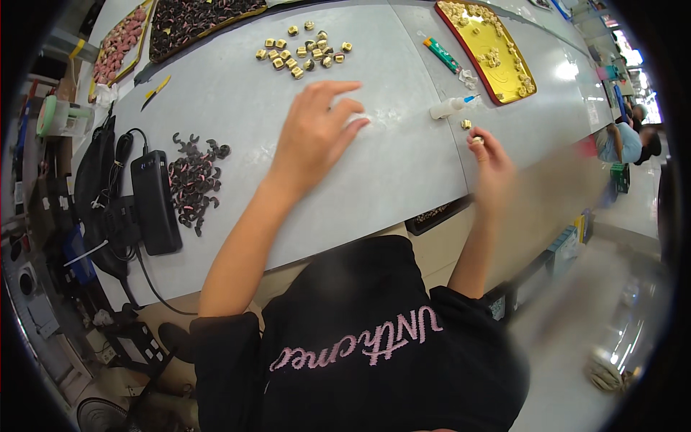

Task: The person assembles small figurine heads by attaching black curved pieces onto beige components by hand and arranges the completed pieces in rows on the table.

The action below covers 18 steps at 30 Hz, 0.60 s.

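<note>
Surface (237,108): one grey worktop, bent by the lens, carrying everything below.

Trays: three in view. One yellow tray with a red rim (484,37) at far right, scattered with small gold pieces; one dark tray (194,18) at top centre, packed with dark pieces; one tray of pinkish pieces (119,43) at top left.

Black box with cable (155,201): one, at the left edge of the surface.

Your left hand (317,133): one, open, fingers spread and hovering over bare surface, holding nothing.

Your right hand (491,165): one, fingertips pinched shut on a small gold piece (477,140). A second gold piece (466,124) lies just beside it on the surface.

Glue bottles: two. A white one with a blue tip (450,107) lies near your right hand; a green and orange one (440,54) lies beside the yellow tray.

Dark curved pieces with pink (193,180): one loose heap, too many and too small to count.

Gold cubes (302,52): one cluster, perhaps twenty, though blur makes the count uncertain.

Handling note: keep your pinch light and the piece turned to the light, and bring your free hand in to steady it.
</note>
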### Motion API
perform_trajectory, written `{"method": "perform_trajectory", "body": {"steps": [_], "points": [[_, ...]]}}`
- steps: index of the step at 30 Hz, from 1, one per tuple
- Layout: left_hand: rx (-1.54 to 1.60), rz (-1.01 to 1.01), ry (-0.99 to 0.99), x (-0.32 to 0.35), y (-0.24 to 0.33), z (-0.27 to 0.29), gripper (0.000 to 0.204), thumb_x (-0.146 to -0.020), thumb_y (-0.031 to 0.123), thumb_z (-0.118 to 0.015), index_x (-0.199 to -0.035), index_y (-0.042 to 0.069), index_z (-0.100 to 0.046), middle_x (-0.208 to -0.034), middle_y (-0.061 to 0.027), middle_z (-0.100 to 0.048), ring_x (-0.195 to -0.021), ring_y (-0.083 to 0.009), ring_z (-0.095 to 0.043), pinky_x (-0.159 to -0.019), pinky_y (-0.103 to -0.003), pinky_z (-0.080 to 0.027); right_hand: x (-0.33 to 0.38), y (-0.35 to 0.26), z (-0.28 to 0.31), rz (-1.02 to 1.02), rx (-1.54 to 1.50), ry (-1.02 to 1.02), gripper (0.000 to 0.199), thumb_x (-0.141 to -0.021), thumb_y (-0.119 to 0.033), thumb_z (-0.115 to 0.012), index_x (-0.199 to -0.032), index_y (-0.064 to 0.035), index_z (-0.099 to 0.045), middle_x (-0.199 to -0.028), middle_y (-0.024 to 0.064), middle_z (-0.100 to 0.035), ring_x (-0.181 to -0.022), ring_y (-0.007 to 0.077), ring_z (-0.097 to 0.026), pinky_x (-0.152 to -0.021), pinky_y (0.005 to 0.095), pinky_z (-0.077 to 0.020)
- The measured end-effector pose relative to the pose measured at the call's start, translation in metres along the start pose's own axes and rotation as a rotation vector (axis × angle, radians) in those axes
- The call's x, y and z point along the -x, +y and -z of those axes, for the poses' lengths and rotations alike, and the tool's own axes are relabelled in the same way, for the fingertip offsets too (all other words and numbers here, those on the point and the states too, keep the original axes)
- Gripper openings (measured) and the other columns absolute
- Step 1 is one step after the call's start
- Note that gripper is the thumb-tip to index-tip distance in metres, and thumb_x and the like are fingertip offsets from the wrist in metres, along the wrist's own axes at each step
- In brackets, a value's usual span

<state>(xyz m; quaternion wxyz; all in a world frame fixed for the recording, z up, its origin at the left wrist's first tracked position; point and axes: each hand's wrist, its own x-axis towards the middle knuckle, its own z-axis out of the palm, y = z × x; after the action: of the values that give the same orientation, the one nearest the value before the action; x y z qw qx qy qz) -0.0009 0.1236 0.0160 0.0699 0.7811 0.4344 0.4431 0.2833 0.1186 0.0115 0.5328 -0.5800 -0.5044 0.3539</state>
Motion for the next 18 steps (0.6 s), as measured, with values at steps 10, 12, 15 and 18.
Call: {"method": "perform_trajectory", "body": {"steps": [10,12,15,18], "points": [[-0.087,0.320,-0.213,0.005,-0.018,0.030,0.029,-0.077,0.011,-0.073,-0.101,0.003,-0.059,-0.102,-0.0074,-0.059,-0.097,-0.0268,-0.054,-0.084,-0.037,-0.046,-0.035,0.026,0.014,0.223,0.490,0.008,0.017,-0.088,-0.001,-0.062,-0.104,0.0015,-0.068,-0.103,0.0071,-0.065,-0.088,0.0153,-0.062,-0.083,0.0275,-0.0489],[-0.045,0.339,-0.241,0.006,-0.021,0.028,0.030,-0.076,0.009,-0.073,-0.101,0.003,-0.058,-0.101,-0.0076,-0.060,-0.096,-0.0266,-0.054,-0.083,-0.037,-0.046,-0.036,0.031,0.017,0.251,0.579,-0.026,0.021,-0.093,-0.007,-0.059,-0.112,-0.0021,-0.066,-0.108,0.0085,-0.062,-0.099,0.0144,-0.059,-0.087,0.0259,-0.0456],[-0.027,0.307,-0.215,0.008,-0.021,0.024,0.028,-0.077,0.007,-0.072,-0.101,0.003,-0.058,-0.098,-0.0079,-0.061,-0.094,-0.0264,-0.056,-0.083,-0.037,-0.046,-0.038,0.018,0.007,0.197,0.327,0.067,0.022,-0.093,-0.010,-0.061,-0.114,-0.0026,-0.066,-0.107,0.0085,-0.064,-0.099,0.0151,-0.059,-0.086,0.0262,-0.0460],[-0.004,0.325,-0.201,0.007,-0.023,0.018,0.026,-0.077,0.005,-0.071,-0.100,0.003,-0.058,-0.095,-0.0076,-0.061,-0.093,-0.0264,-0.056,-0.082,-0.037,-0.045,-0.066,0.020,0.014,0.225,0.199,0.137,0.022,-0.093,-0.012,-0.061,-0.112,-0.0028,-0.066,-0.104,0.0074,-0.065,-0.097,0.0149,-0.060,-0.084,0.0271,-0.0476]]}}
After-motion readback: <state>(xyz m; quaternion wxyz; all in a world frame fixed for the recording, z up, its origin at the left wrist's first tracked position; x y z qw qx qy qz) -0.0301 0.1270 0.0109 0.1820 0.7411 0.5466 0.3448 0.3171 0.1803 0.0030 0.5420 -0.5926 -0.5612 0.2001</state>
